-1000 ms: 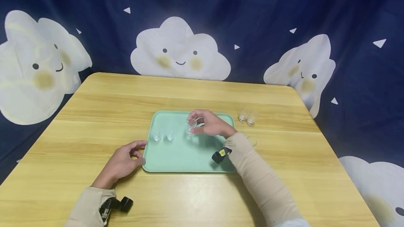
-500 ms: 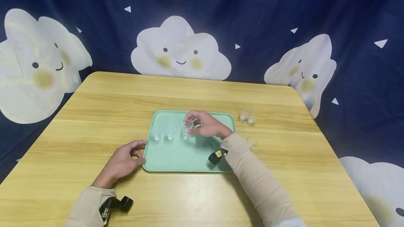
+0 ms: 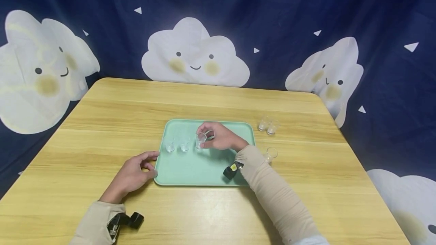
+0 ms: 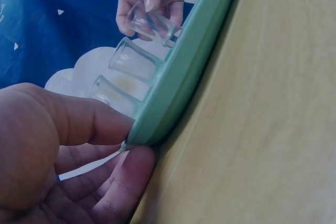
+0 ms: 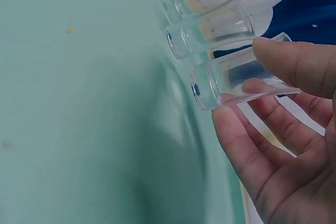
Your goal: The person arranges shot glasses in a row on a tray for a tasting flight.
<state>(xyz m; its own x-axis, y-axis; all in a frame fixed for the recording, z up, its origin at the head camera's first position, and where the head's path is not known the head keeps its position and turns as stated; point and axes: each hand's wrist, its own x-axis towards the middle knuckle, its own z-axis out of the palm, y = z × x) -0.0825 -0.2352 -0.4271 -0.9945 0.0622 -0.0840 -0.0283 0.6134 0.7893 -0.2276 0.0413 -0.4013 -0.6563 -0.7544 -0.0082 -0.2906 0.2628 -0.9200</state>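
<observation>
Pointing mouth-up, long axis near-vertical: clear shot glass (image 5: pixel 237 75), pinched in right hand (image 3: pixel 219 136); left hand (image 3: pixel 132 174) gripping green tray (image 3: pixel 194 170).

R hand (image 3: pixel 219 136) w/ glass (image 3: pixel 200 143) moved L, nearer 2 tray glasses (image 3: pixel 184 146)

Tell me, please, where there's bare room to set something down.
Bare: the near side of the tray, right of the left hand; the table before it, between the sleeves; behind it, up to the curtain. Crowded: around the right hand, holding a glass beside two others, and right of the tray, with three glasses.
</observation>
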